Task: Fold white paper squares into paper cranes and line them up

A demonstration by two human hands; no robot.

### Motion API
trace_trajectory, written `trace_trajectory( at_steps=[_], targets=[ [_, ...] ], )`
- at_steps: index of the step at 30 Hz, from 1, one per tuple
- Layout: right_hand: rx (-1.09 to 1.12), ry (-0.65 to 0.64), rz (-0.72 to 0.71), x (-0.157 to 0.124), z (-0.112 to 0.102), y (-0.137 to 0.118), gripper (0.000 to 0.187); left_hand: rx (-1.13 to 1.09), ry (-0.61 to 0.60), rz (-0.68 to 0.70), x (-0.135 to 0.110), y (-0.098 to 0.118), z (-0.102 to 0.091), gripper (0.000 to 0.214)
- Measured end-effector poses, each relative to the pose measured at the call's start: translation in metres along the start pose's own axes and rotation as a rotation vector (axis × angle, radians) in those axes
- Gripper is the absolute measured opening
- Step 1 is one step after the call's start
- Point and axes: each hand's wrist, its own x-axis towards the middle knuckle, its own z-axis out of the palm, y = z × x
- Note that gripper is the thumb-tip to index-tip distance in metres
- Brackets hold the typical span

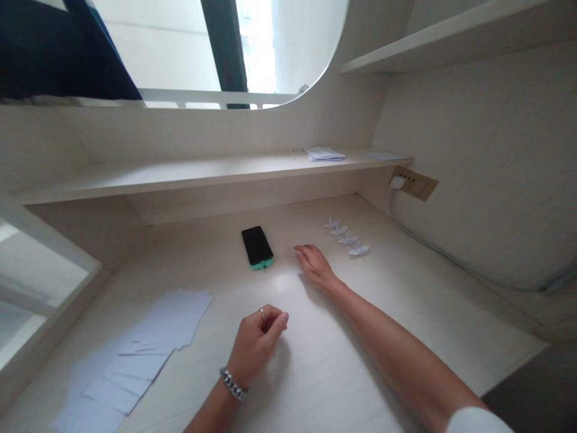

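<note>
Has left hand (259, 340) loosely curled at near part of desk (333, 373), thumb tip by forefinger, palm hidden; cannot tell whether fully closed or hiding anything, but shows nothing sticking out. Has right hand (315, 267) stretched farther out, fingers extended and relaxed, gripping nothing visible, between phone (256, 243) and paper cranes (348, 240), touching neither. Cannot tell if resting on desk or just above.

Looks done, judging by shape: four paper cranes, in a slanting, closely spaced row on desk, right of and beyond right hand. Looks left over, probably: paper sheets (139, 367), fanned out flat and overlapping at near left of desk, well apart from right hand; cannot count exactly.

Shows no half-folded piece on desk or in view at fingers. Reads as a pause between pieces or after the last; cannot tell which.

Also shows small paper stack (323, 154) on shelf (216, 170) behind; cannot tell if spare. Phone lies screen dark: skip.
</note>
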Motion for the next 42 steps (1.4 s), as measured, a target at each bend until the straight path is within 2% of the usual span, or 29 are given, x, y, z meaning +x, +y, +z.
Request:
trace_trajectory(
  at_steps=[5,11,19,29,42],
  targets=[
    [0.072,-0.085,-0.019,0.042,0.041,-0.022,0.042,-0.039,0.016,-0.032,-0.002,0.002,0.0,0.033],
    [0.084,-0.169,-0.025,0.062,0.061,-0.037,0.043,-0.073,0.004,-0.063,-0.004,-0.001,0.0,0.031],
    [0.125,-0.169,-0.011,0.069,0.062,-0.035,0.048,-0.073,0.006,-0.078,-0.005,-0.003,0.0,0.032],
    [0.223,-0.184,-0.081,0.06,0.053,-0.029,0.047,-0.075,0.01,-0.079,-0.004,-0.004,0.001,0.03],
    [0.187,-0.243,-0.091,0.07,0.062,-0.024,0.048,-0.099,-0.01,-0.099,-0.005,-0.004,-0.001,0.03]
  ],
)
